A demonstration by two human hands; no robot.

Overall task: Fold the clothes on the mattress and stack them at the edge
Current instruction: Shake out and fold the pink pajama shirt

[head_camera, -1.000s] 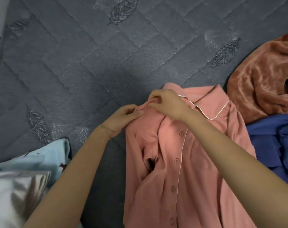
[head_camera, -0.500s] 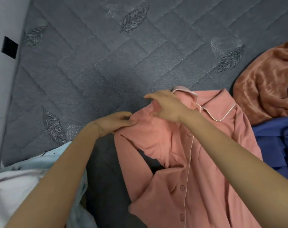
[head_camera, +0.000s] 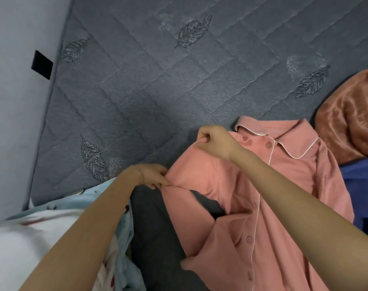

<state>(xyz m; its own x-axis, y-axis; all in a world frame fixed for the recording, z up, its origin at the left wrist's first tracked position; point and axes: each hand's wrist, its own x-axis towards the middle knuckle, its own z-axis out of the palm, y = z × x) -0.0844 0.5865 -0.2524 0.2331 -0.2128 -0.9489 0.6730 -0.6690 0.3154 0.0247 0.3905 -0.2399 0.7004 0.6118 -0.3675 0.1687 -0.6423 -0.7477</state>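
pink shirt pinched at its shoulder by both hands

the pink button-up shirt (head_camera: pixel 231 244) lies front-up on the grey quilted mattress (head_camera: pixel 157 85), collar toward the far side, white piping along collar and placket. the right hand (head_camera: pixel 215 141) has its fingers curled, pinching a fold of the shirt's shoulder just beside the collar. the left hand (head_camera: pixel 154 176) pinches the cloth lower down, at the sleeve's edge. a rust-brown fleece (head_camera: pixel 351 127) and a blue garment (head_camera: pixel 363 192) lie just beside the shirt on the right. a pale blue garment (head_camera: pixel 126 234) and white cloth (head_camera: pixel 31 238) lie under the left forearm. a wall (head_camera: pixel 15 112) borders the mattress on the left.
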